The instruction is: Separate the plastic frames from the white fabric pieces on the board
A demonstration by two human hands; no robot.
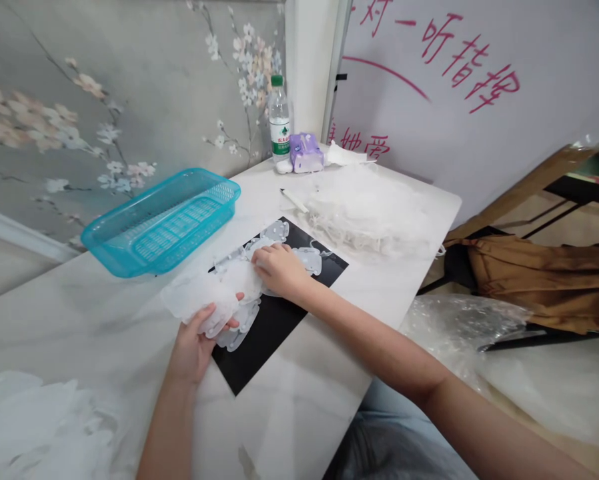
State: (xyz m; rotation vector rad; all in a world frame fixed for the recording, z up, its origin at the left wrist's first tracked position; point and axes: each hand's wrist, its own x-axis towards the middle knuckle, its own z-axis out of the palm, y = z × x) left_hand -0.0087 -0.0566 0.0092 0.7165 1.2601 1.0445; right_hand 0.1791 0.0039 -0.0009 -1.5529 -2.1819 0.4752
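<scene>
My left hand (199,340) is closed round a small stack of translucent white plastic pieces (194,300) with wavy edges, thumb on top. Several more such flat pieces (274,232) lie spread over a black sheet (274,340) on the table. My right hand (279,267) rests on the pieces near the middle of the sheet, its fingers bent down together. Whatever lies under those fingertips is hidden.
A blue plastic basket (162,220) stands at the back left. White stringy scraps (374,207) are heaped at the right. A green-capped bottle (279,127) and purple tissue pack (306,153) stand at the back. More white pieces (39,427) lie at the lower left.
</scene>
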